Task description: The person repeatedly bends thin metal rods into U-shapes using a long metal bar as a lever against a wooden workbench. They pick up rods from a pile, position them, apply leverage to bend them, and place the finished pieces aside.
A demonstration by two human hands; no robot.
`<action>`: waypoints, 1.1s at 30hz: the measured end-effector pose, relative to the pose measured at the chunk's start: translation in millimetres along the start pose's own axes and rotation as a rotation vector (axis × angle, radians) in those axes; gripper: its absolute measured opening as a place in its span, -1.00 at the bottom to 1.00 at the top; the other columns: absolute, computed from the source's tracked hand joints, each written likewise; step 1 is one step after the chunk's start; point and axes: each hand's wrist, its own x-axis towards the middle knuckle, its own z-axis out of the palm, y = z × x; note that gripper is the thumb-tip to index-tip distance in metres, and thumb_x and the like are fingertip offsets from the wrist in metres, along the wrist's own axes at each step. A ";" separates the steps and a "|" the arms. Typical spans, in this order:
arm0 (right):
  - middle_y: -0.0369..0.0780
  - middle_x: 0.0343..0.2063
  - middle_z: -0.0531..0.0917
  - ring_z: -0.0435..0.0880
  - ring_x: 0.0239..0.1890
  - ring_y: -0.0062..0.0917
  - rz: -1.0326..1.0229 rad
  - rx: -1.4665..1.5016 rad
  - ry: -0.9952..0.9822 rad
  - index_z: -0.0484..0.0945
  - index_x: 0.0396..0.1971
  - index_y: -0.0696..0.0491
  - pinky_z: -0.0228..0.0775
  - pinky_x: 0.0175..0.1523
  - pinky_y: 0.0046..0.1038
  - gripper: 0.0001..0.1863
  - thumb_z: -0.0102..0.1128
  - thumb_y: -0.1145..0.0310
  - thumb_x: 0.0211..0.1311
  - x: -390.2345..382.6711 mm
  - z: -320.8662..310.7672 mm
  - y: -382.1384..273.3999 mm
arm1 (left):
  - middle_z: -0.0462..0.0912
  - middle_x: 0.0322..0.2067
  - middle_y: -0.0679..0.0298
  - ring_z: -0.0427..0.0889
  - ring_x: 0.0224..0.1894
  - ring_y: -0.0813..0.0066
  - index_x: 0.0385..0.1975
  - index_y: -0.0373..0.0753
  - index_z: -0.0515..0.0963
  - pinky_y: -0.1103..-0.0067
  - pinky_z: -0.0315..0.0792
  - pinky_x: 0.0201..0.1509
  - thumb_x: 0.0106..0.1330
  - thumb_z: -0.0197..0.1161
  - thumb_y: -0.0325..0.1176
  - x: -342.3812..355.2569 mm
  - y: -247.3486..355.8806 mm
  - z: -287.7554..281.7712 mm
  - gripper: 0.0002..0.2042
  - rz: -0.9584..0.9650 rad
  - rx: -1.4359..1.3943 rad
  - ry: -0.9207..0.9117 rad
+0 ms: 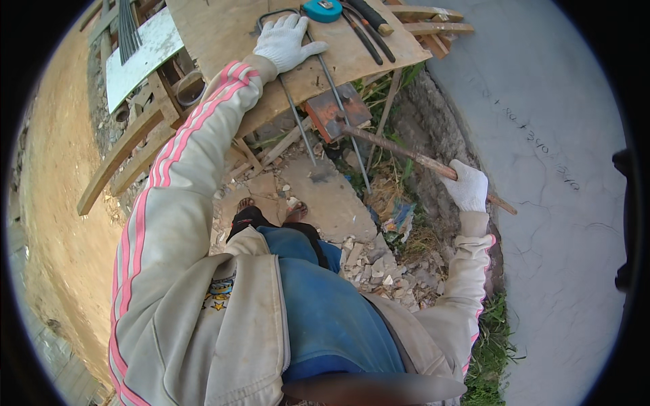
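Note:
My left hand [288, 46], in a white knit glove, lies flat with thumb spread on a thin steel rod bent into a U [298, 118]. The rod's bend rests on the wooden board [227, 34], and its two legs stick out past the near edge. My right hand [467, 186], also gloved, is wrapped round a long brown bar [406, 154] that looks rusty. The bar's far end meets a rusty, orange-sided metal block [326, 111] at the board's edge, beside one leg of the rod. How bar and block join is unclear.
A teal tape measure [322, 9], pliers-like tools [365, 37] and a dark-handled tool [372, 15] lie on the board. Thin rods [128, 34] rest on a white sheet [152, 54] at left. Rubble [379, 267] lies near my feet. A grey wall [555, 203] stands right.

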 end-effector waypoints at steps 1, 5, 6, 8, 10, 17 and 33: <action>-0.10 -0.44 0.72 0.74 -0.30 -0.05 0.014 0.002 -0.008 0.67 -0.34 -0.06 0.55 -0.21 -0.08 -0.68 0.46 0.00 0.20 -3.3 0.5 4.3 | 0.57 0.30 -0.05 0.53 0.35 0.00 0.38 -0.29 0.47 0.17 0.32 0.39 0.44 0.06 0.46 0.6 0.0 0.0 -0.12 -0.010 -0.013 -0.032; -0.07 -0.37 0.73 0.73 -0.24 -0.02 0.109 -0.075 0.025 0.67 -0.33 -0.04 0.55 -0.16 -0.07 -0.67 0.45 0.00 0.22 -24.9 6.5 46.8 | 0.55 0.33 -0.06 0.53 0.36 -0.06 0.39 -0.31 0.45 0.14 0.29 0.45 0.43 0.04 0.48 4.1 -0.8 6.2 -0.09 -0.037 -0.029 -0.053; -0.06 -0.36 0.73 0.73 -0.23 -0.01 0.149 -0.109 0.028 0.67 -0.34 -0.03 0.54 -0.15 -0.06 -0.67 0.45 0.00 0.23 -31.2 8.8 63.5 | 0.54 0.34 -0.06 0.52 0.36 -0.07 0.39 -0.32 0.45 0.14 0.28 0.46 0.43 0.04 0.49 4.5 -0.6 9.3 -0.08 -0.041 -0.019 -0.032; -0.04 -0.36 0.72 0.71 -0.21 0.03 0.234 -0.123 0.093 0.66 -0.36 -0.01 0.53 -0.14 -0.03 -0.64 0.41 -0.04 0.28 -43.3 15.7 95.8 | 0.54 0.35 -0.06 0.51 0.37 -0.08 0.40 -0.34 0.44 0.14 0.26 0.48 0.43 0.03 0.49 4.2 -2.3 15.7 -0.08 -0.028 0.001 -0.009; -0.02 -0.37 0.71 0.69 -0.20 0.06 0.310 -0.122 0.112 0.65 -0.39 0.00 0.51 -0.14 -0.01 -0.59 0.36 -0.08 0.34 -49.4 40.7 110.8 | 0.53 0.36 -0.07 0.51 0.38 -0.09 0.40 -0.35 0.43 0.13 0.25 0.49 0.43 0.02 0.49 0.9 -5.2 21.5 -0.07 -0.021 -0.002 -0.013; 0.04 -0.45 0.65 0.65 -0.27 0.12 0.444 -0.128 0.249 0.64 -0.44 0.05 0.47 -0.21 0.00 -0.50 0.25 -0.11 0.46 -69.3 88.6 106.3 | 0.52 0.36 -0.09 0.46 0.42 -0.09 0.39 -0.35 0.44 0.04 0.23 0.48 0.40 0.03 0.51 4.0 1.8 6.8 -0.05 -0.021 -0.044 -0.045; -0.03 -0.49 0.69 0.70 -0.37 0.03 0.744 -0.304 0.279 0.65 -0.49 0.00 0.47 -0.27 -0.03 -0.54 0.23 -0.06 0.49 -211.2 60.1 -22.5 | 0.72 -0.40 0.25 0.70 -0.31 0.36 -0.25 -0.15 0.71 0.35 0.61 -0.19 0.40 0.46 -0.06 -7.1 27.0 -96.7 -0.73 -0.203 -0.591 -0.260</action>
